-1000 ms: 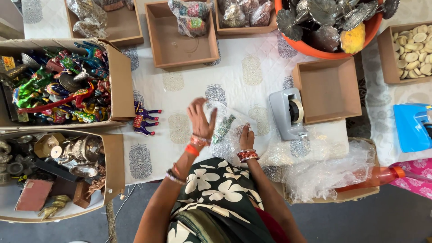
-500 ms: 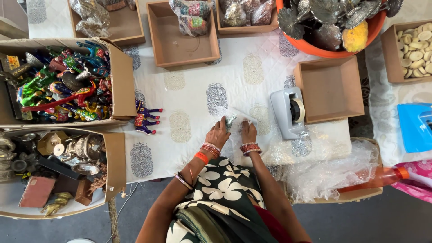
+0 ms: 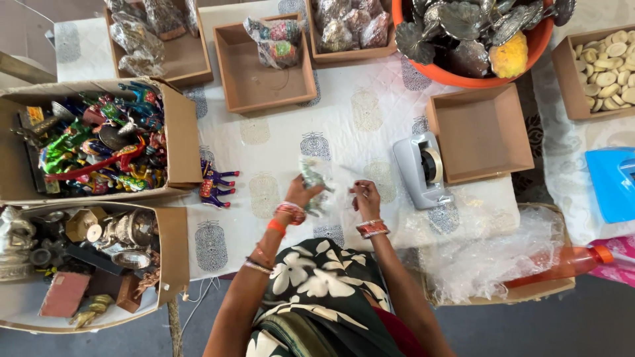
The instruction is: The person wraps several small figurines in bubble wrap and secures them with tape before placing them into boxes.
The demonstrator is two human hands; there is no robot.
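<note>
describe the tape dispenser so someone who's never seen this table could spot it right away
Start at the big orange tub of metal leaves at the top right, then drop to the empty brown cardboard tray just below it. The tape dispenser sits against that tray's left side on the white printed cloth. It is the only grey plastic thing there, with a roll of clear tape showing in its middle.

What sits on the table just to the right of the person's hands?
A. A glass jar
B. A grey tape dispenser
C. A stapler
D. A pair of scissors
B: a grey tape dispenser with a roll of tape in it stands on the printed cloth beside the right hand, next to an empty brown box.
</note>
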